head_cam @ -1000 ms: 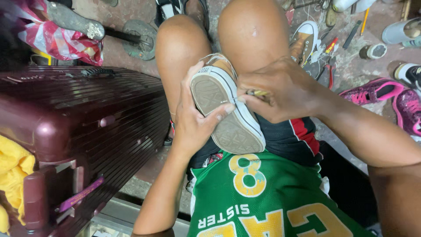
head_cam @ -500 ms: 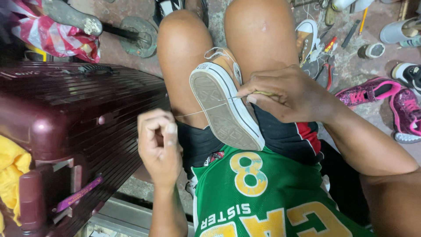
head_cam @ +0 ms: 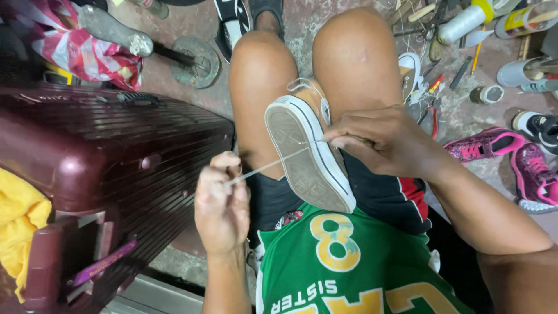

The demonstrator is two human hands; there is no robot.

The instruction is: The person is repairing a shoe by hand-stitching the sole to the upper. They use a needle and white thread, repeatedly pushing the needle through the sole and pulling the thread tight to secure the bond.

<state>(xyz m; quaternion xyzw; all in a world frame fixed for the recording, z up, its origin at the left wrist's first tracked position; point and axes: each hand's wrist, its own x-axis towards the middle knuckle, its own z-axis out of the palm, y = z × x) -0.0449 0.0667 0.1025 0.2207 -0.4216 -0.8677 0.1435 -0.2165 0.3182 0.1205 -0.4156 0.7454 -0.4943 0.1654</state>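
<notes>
- Left hand (head_cam: 222,204), at 7 o'clock of the sneaker (head_cam: 308,154), is clenched on a taut pale thread (head_cam: 267,167).
- Right hand (head_cam: 378,139), at 3 o'clock, has its fingers pinched together at the ribbed rubber sole's edge.

The floor (head_cam: 192,104) is bare concrete, stained and mottled grey-pink, lit evenly by soft daylight; a dark maroon ribbed suitcase (head_cam: 110,168) fills the left side, a yellow cloth (head_cam: 17,227) at its lower-left edge; beyond its far edge lies a red-and-white patterned bag (head_cam: 87,52) and a round metal stand (head_cam: 195,61); at the far right corner of the floor stand a spool of white thread (head_cam: 462,23), pliers (head_cam: 433,119) and small tools; two pink sports shoes (head_cam: 511,157) lie by the right edge, a black-and-white one (head_cam: 537,128) just beyond them
</notes>
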